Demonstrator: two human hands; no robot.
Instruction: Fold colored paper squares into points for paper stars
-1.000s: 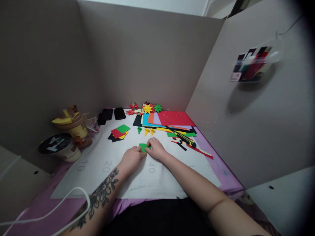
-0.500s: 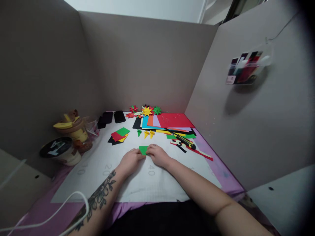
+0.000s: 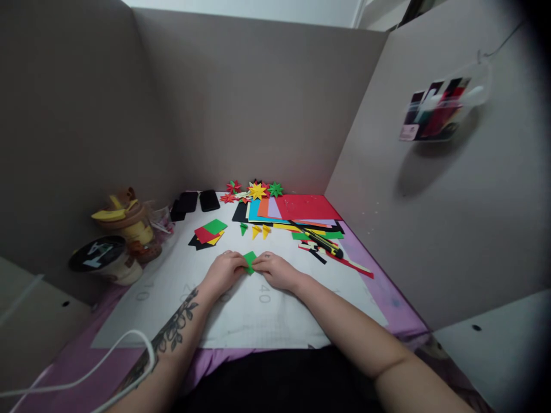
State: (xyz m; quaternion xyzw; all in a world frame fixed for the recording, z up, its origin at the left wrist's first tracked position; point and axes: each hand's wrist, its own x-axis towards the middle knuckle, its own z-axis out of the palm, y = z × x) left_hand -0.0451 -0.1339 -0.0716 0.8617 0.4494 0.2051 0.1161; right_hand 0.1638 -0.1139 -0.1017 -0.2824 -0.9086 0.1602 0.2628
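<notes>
A small green piece of paper point(image 3: 250, 261) is pinched between both hands just above the white mat point(image 3: 275, 321). My left hand point(image 3: 224, 269) has its fingers closed on the left edge of the paper. From the other side, my right hand point(image 3: 275, 268) grips the right edge with bent fingers. Beyond the hands stand a folded green paper piece point(image 3: 244, 229) and two folded yellow paper pieces point(image 3: 261, 232). To the left lie overlapping paper squares, with a green square point(image 3: 216, 227) and a red square point(image 3: 205, 235) on top.
Colored sheets, among them a red sheet point(image 3: 307, 206), lie at the back below folded paper stars point(image 3: 257, 191). A box cutter point(image 3: 328, 246) rests among paper strips at right. Tubs point(image 3: 103, 258) and a black phone point(image 3: 209, 201) sit at left. A white cable point(image 3: 146, 338) crosses the left forearm.
The green paper has turned so that a corner points away from me. My left hand has shifted its hold slightly up along the left edge, and the camera view has tilted a little.
</notes>
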